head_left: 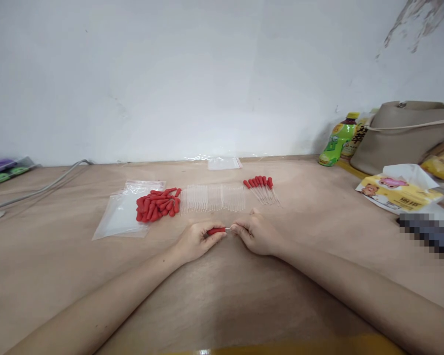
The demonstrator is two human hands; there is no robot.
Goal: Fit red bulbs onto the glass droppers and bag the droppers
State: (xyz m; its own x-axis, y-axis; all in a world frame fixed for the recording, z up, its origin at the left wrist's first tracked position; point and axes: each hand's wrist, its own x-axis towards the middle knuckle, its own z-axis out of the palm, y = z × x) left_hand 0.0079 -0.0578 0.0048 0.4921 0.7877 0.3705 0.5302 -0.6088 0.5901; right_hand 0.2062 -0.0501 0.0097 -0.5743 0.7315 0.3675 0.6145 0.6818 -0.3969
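My left hand is closed around a red rubber dropper bulb. A clear glass dropper tube is pinched in my right hand, its end at the mouth of the bulb; I cannot tell how deep it sits. Beyond my left hand, a pile of red bulbs lies partly on a clear plastic bag. A row of bare glass tubes lies beside the pile. To the right, several droppers with red bulbs lie fanned out.
A small clear bag lies by the wall. At right stand a green bottle and a beige handbag, with a yellow tissue pack and a blurred-out dark object nearer. A grey cable runs along the left.
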